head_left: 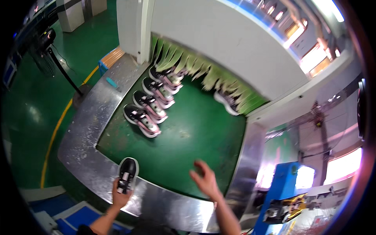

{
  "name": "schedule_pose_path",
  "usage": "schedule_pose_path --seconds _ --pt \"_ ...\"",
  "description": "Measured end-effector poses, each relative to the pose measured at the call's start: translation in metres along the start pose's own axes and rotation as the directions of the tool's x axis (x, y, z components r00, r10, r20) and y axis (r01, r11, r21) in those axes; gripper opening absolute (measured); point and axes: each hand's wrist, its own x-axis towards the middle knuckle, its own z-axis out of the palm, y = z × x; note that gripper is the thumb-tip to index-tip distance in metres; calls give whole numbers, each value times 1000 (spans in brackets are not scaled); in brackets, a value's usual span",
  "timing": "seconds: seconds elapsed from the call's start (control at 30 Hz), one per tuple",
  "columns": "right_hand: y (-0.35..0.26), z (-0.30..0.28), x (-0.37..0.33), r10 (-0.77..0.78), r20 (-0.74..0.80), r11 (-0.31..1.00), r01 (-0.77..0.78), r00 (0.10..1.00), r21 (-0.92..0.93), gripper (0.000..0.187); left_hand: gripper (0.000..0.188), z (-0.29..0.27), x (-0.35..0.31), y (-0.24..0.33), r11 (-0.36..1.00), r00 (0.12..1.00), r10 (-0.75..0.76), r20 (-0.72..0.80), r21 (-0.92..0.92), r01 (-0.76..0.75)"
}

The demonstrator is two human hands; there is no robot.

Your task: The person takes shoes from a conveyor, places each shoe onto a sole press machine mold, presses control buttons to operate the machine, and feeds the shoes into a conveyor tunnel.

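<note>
My left hand (120, 196) is closed around the heel end of a black sneaker (128, 172) with a white sole, its toe pointing away from me over the metal rim. Out over the green belt, my right hand (205, 181) holds nothing, fingers apart and slightly blurred. Several black, white and pink sneakers lie in a slanted row on the left of the green belt (184, 145); the nearest sneaker (141, 120) is in front of the rest. Another sneaker (227, 103) sits at the far right, partly under the curtain strips.
Frayed green curtain strips (211, 76) hang across the white machine's opening. A metal frame (92, 117) borders the belt, with a small teal tool (111, 82) on its left. A pedestal fan (49, 37) stands left; a blue machine (280, 184) stands right.
</note>
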Motion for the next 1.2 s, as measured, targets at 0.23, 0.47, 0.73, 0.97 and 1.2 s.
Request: schedule_pose_path --seconds 0.23,0.47,0.73,0.97,1.2 --pt "-3 177 258 -148 213 813 242 966 -529 60 77 22 9 16 999 999 -50 -1 -21 50" --pt "7 111 161 142 421 984 -172 896 35 69 79 -1 12 11 975 987 -160 -27 -160 153" --pt "22 -35 -216 579 26 653 -482 815 583 63 82 60 -24 152 899 869 380 318 -348 -266" --pt "-24 -98 -328 37 -416 687 279 908 671 65 36 179 -200 268 873 564 290 773 -455 175" --pt "60 -123 -639 606 -494 463 228 624 857 31 48 248 -409 191 957 -88 -273 958 280 82"
